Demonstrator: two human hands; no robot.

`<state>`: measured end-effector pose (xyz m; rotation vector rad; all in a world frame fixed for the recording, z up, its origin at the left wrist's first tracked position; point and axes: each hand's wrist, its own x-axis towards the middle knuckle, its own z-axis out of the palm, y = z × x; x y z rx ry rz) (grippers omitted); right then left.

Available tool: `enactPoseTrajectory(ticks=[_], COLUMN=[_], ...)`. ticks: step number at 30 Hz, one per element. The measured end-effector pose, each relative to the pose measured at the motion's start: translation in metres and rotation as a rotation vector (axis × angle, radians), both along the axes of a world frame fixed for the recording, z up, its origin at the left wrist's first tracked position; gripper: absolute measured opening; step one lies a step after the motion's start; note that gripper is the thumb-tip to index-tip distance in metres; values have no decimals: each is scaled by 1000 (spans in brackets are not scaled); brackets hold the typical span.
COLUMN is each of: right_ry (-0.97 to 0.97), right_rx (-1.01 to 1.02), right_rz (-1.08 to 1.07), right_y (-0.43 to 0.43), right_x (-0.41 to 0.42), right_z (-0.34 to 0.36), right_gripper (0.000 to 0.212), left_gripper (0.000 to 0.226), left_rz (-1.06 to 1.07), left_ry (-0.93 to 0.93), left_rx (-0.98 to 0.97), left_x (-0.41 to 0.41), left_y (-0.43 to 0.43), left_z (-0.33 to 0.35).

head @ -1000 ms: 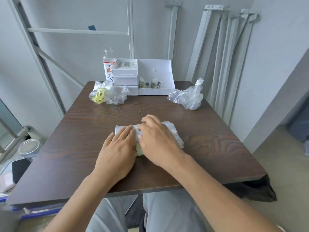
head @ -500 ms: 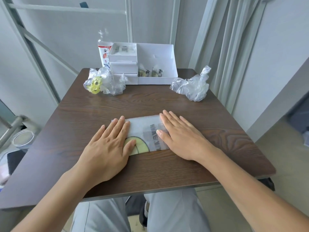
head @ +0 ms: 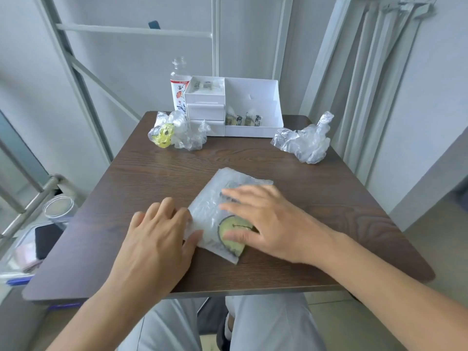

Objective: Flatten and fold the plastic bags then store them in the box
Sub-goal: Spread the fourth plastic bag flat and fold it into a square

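Single view, head-worn, wide-angle. Sits above near edge of surface (head: 157, 178), faces forward and down, close in. Left hand (head: 157, 239) and right hand (head: 268, 224) enter from bottom of frame. All four corners of surface in frame. White box (head: 253, 97) at far edge, upper centre. Lap (head: 266, 323) below near edge. Wall and metal frame (head: 126, 30) beyond far edge.

bottle label (head: 179, 93): white characters on a red band, too small to read.
plastic bag (head: 215, 198): grey lettering beside its round yellow-green print, blurred, not readable.
folded bags (head: 243, 119) in the box (head: 253, 97): dark print, too small to read.
legible text: none.
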<state>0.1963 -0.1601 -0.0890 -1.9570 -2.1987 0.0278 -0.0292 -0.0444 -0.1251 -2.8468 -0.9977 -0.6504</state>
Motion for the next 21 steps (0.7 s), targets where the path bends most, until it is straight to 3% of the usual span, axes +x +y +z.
enactPoseTrajectory(ticks=[4,7,10,12,15,21], right_ry=[7,27,90,164,297,396], right_rx=[-210,-265,-242,-171,-84,118], right_rz=[53,104,155,147,112,1], right_y=[-33,-52,-65,-73,-81,-73], right_x=[-16,-14,-8,-4,0,5], right_z=[1,-2,-8,-14,-20,-18], right_gripper=[93,110,95,77,63,26], left_gripper=[31,41,95,108,86,37], left_rz=[-113,-355,-569,-594,-585,-503], left_ry=[-87,-26,148,224,226,29], left_rx=[-108,-291,-302,-245,-184,-220], left_x=[-15,-26,-33,-33,-34,-26], left_y=[-19,-28,-28,-27,-26,-33], left_z=[10,15,14,11,4,10])
